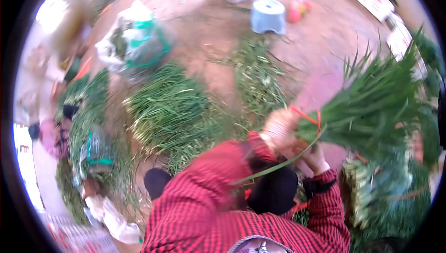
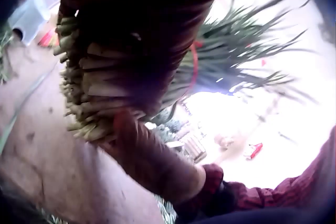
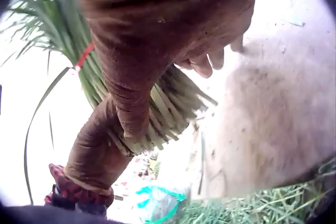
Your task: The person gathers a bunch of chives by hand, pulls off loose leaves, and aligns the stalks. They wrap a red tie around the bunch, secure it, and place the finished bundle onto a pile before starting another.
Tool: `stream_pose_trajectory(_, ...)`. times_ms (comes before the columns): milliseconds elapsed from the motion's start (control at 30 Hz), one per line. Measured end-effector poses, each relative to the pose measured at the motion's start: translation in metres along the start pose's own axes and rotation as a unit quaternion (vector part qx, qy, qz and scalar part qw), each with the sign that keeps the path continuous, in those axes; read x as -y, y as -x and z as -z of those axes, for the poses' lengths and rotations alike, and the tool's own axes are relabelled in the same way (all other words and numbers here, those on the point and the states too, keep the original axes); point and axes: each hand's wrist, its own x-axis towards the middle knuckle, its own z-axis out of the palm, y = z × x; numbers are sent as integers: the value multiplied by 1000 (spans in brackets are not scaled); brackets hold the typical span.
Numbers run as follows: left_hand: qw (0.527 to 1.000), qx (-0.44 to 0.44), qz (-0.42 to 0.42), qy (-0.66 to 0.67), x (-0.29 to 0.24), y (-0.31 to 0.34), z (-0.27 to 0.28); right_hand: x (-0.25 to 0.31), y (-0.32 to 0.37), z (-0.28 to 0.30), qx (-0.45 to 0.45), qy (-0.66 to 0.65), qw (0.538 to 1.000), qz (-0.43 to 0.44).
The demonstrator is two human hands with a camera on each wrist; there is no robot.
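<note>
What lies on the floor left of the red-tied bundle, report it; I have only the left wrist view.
Observer: The head view shows a loose heap of long-leaved green stalks left of the red-tied bundle.
Operator: Tell me what sits just beyond that heap.
Observer: A translucent plastic bag with green trim.
Operator: Now give me the lower left of the head view.
Observer: A crumpled white plastic bag lies there.
</note>
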Motion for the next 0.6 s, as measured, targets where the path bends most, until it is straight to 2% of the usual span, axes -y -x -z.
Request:
stream_pose_trajectory(33,998,-39,2,-44,-5,7,10,-8,8,-6,-20,132,988,71)
stream_pose_trajectory(67,993,-81,7,-88,-8,10,14,-16,17,-12,-58,263,953,136)
stream_pose_trajectory(100,986,-71,19,-149,-4,10,8,-7,27,-21,-54,191,980,8)
stream_pose_trajectory(133,975,-62,31,-211,2,9,-2,7,33,-29,-47,109,986,-116)
stream_pose_trajectory(200,972,-25,67,-222,25,11,-28,18,35,-39,-154,70,984,-54)
stream_pose_trajectory(233,972,-37,71,-220,17,15,-22,16,32,-33,-188,79,979,7)
stream_pose_trajectory(267,970,-1,95,-225,11,13,-21,13,28,-28,-220,88,969,67)
stream_pose_trajectory(367,964,-42,21,-262,13,16,-26,26,20,-26,-256,233,929,135)
stream_pose_trajectory(400,956,-67,-4,-287,11,18,-27,39,18,-30,-237,214,942,106)
stream_pose_trajectory(433,946,-88,-26,-310,10,20,-29,49,14,-34,-211,255,936,121)
stream_pose_trajectory(467,953,-56,-16,-298,9,21,-29,54,8,-34,-185,294,928,134)
stream_pose_trajectory(533,961,4,3,-276,5,17,-25,37,-3,-30,-193,162,949,189)
stream_pose_trajectory(567,963,51,17,-265,4,13,-21,35,4,-22,-190,68,974,104)
stream_pose_trajectory(600,963,49,14,-265,1,7,-19,42,10,-19,-183,-26,983,18)
